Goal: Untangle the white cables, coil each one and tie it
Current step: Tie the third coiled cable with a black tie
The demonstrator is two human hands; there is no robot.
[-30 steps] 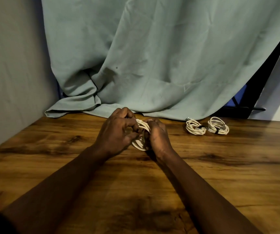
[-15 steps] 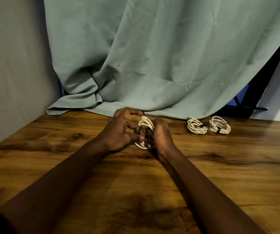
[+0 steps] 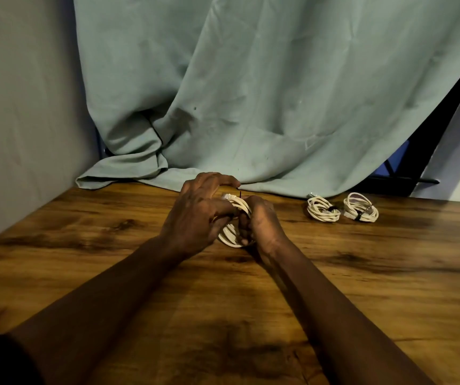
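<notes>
Between my two hands I hold a coiled white cable (image 3: 234,218), just above the wooden table (image 3: 334,287). My left hand (image 3: 198,215) pinches the coil from the left, index finger stretched out over it. My right hand (image 3: 262,220) grips the coil's right side. A thin black tie (image 3: 240,194) sticks up from the top of the coil next to a white plug (image 3: 227,196). Two more white coils lie at the back right, one (image 3: 322,209) beside the other (image 3: 360,210), each bound with a black tie.
A grey-green cloth (image 3: 251,93) hangs behind the table and folds onto its back edge. A grey wall (image 3: 23,107) closes the left side. A dark frame (image 3: 406,182) shows at the back right.
Both hands have turned the coil slightly; the black tie's end now stands up at the top. My left index finger has stretched out further over the coil.
</notes>
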